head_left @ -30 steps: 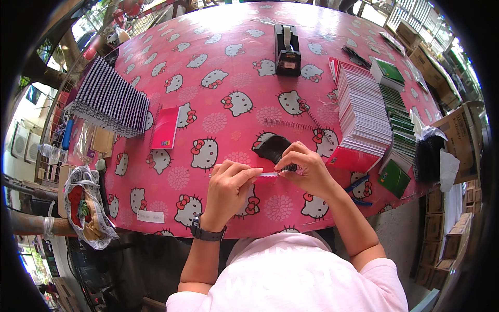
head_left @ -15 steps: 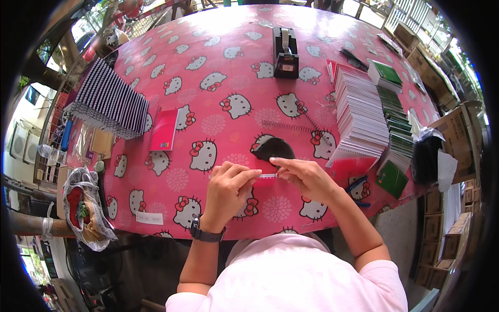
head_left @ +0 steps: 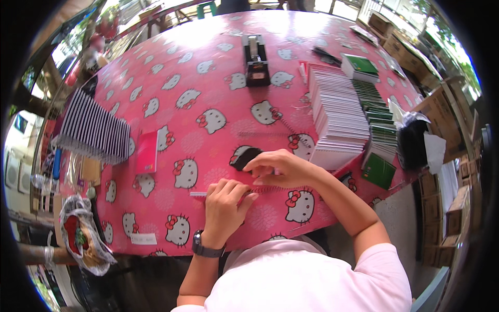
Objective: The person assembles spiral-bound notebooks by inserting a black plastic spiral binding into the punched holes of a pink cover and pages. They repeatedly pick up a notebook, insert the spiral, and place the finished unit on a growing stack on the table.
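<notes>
At the far left stands a purple stack (head_left: 92, 127), with a pink notebook (head_left: 147, 152) lying just beside it and a paper slip (head_left: 143, 238) nearer the table's edge. Toward the middle, the pad (head_left: 198, 194) sits edge-on at the left hand (head_left: 224, 207), its white end poking out; that hand's bent fingers grasp it. A black piece (head_left: 245, 159) lies against the fingertips of the right hand (head_left: 276, 169), which is curled; whether it pinches anything I cannot tell. A thin coil (head_left: 280, 190) runs rightward below it. Farther right come a white stack (head_left: 338, 114) and a green stack (head_left: 382, 127).

The step in hand looks like fitting the coil along the pad's edge; the next move seems to call for a steady left hold and careful right-hand guiding.
</notes>
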`<action>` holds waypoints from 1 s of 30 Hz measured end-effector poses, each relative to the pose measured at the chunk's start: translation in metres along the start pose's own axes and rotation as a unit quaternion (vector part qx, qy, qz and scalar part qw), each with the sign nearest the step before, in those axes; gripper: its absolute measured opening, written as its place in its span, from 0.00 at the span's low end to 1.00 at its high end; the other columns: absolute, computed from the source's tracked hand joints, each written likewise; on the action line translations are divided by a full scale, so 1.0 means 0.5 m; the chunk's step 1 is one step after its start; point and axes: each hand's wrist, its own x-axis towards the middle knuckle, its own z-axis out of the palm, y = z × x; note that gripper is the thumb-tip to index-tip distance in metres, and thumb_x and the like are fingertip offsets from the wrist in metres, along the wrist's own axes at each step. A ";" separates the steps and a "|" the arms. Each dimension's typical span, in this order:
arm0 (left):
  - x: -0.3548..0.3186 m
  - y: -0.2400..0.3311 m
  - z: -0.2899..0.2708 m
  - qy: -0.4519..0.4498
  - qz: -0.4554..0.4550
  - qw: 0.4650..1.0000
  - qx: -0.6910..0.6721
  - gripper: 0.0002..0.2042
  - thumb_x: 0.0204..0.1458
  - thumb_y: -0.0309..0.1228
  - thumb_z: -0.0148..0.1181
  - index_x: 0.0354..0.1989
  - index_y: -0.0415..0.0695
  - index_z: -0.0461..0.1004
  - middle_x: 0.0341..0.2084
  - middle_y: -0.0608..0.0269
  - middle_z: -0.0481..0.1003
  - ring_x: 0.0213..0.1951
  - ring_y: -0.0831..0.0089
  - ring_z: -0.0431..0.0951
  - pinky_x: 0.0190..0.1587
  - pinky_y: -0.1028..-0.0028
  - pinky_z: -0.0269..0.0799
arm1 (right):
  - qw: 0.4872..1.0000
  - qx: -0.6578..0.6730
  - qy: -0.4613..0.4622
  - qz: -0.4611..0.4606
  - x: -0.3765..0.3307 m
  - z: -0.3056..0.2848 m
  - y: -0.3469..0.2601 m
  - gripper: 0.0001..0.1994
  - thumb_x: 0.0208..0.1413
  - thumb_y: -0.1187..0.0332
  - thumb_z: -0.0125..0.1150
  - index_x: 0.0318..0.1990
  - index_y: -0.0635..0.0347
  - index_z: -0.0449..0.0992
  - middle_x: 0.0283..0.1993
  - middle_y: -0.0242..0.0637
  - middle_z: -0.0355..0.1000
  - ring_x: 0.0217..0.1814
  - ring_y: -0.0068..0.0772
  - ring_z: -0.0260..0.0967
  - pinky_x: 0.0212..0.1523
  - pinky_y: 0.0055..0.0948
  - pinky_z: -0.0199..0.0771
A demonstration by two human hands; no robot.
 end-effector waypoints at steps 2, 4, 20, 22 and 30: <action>0.005 -0.002 -0.001 -0.015 0.011 1.000 0.002 0.08 0.44 0.32 0.65 0.30 0.45 0.76 0.26 0.66 0.74 0.32 0.68 0.73 0.38 0.69 0.62 | 0.997 0.064 -0.040 0.005 0.023 -0.021 -0.001 0.12 0.51 0.67 0.65 0.40 0.63 0.76 0.28 0.34 0.72 0.29 0.23 0.69 0.32 0.24 0.69; 0.018 0.014 -0.013 -0.008 -0.005 0.999 -0.033 0.08 0.45 0.34 0.65 0.30 0.45 0.75 0.25 0.66 0.74 0.31 0.68 0.73 0.38 0.69 0.62 | 0.978 0.194 -0.069 0.038 0.038 -0.047 0.016 0.12 0.52 0.66 0.65 0.39 0.65 0.76 0.29 0.34 0.74 0.30 0.21 0.70 0.32 0.22 0.70; 0.003 0.002 -0.003 -0.001 -0.011 1.000 -0.012 0.08 0.48 0.38 0.62 0.28 0.49 0.74 0.26 0.70 0.75 0.32 0.71 0.75 0.55 0.59 0.52 | 0.921 -0.175 0.225 0.267 -0.279 -0.070 -0.031 0.08 0.48 0.70 0.64 0.34 0.65 0.76 0.30 0.42 0.72 0.31 0.34 0.71 0.34 0.29 0.71; -0.010 0.000 -0.011 -0.013 -0.024 1.000 0.005 0.08 0.48 0.38 0.62 0.28 0.49 0.74 0.26 0.71 0.75 0.33 0.71 0.75 0.56 0.58 0.50 | 0.951 -0.116 0.181 0.222 -0.220 -0.053 -0.038 0.09 0.48 0.68 0.64 0.35 0.64 0.76 0.32 0.43 0.73 0.35 0.41 0.71 0.38 0.32 0.72; -0.024 0.015 -0.027 -0.033 -0.007 0.999 -0.021 0.08 0.50 0.39 0.61 0.31 0.51 0.75 0.26 0.72 0.76 0.33 0.74 0.75 0.58 0.57 0.47 | 0.967 -0.256 -0.001 -0.014 0.008 0.001 0.094 0.23 0.43 0.66 0.68 0.50 0.52 0.71 0.59 0.44 0.62 0.60 0.51 0.58 0.60 0.42 0.62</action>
